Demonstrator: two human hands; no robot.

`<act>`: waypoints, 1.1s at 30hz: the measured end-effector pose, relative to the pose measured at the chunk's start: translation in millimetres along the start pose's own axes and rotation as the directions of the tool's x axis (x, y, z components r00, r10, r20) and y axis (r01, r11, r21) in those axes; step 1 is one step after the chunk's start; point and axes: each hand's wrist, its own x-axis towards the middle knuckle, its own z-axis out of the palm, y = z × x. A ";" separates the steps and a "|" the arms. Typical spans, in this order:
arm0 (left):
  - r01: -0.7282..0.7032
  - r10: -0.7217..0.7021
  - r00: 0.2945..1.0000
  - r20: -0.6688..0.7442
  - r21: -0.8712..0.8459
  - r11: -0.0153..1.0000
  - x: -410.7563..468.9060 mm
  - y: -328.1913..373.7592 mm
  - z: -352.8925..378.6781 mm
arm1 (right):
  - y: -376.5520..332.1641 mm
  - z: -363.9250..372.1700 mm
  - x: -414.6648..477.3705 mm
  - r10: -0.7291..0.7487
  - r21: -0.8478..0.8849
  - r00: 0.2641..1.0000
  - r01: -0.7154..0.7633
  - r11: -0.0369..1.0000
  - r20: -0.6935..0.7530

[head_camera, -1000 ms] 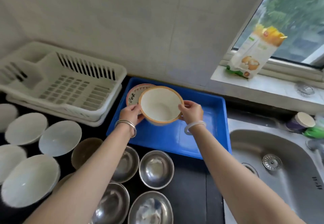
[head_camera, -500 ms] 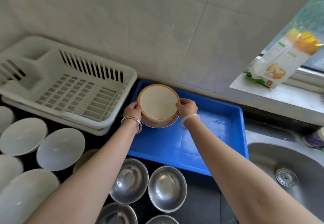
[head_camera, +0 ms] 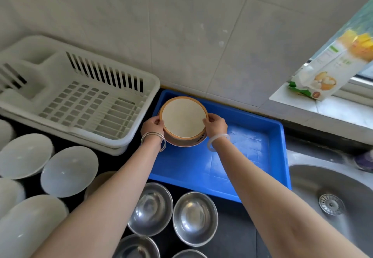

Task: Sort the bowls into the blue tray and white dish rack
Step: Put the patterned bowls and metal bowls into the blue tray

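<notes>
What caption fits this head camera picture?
Both hands nest an orange-rimmed bowl in the blue tray.

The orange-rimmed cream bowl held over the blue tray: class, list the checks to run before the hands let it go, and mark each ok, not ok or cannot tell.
1. Both hands grip the orange-rimmed cream bowl, left hand and right hand on opposite rims: ok.
2. Bowl sits over the blue plastic tray, in its far left corner: ok.
3. Bowl is lined up with the patterned bowl beneath it: ok.
4. Bowl fully seated in the one below: cannot tell.
5. Bare tray floor left for more bowls: ok.
6. White plastic dish rack has room for bowls: ok.
</notes>
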 end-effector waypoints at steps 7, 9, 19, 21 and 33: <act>0.039 -0.036 0.999 0.025 -0.178 0.983 -25.4 -0.8 -3.9 | -0.4 -15.7 -15.1 -0.006 0.050 1.000 0.006 0.999 -0.007; 0.050 -0.042 0.998 0.039 -0.234 0.971 -45.7 -4.0 -10.0 | 2.3 -26.3 -29.2 -0.024 0.080 1.000 0.023 0.997 0.008; 0.263 -0.240 0.948 0.207 -0.089 0.961 -185.8 -75.4 -47.7 | 64.5 -73.1 -141.7 -0.004 0.209 0.968 -0.050 0.977 0.251; 0.262 -0.258 0.944 0.208 0.009 0.965 -204.8 -94.5 -52.6 | 88.5 -76.5 -159.5 0.048 0.154 0.957 -0.096 0.983 0.286; -0.017 -0.196 0.921 0.337 0.536 0.844 -239.1 -141.5 -51.0 | 157.1 -56.0 -197.8 0.272 0.004 0.873 -0.299 0.954 0.404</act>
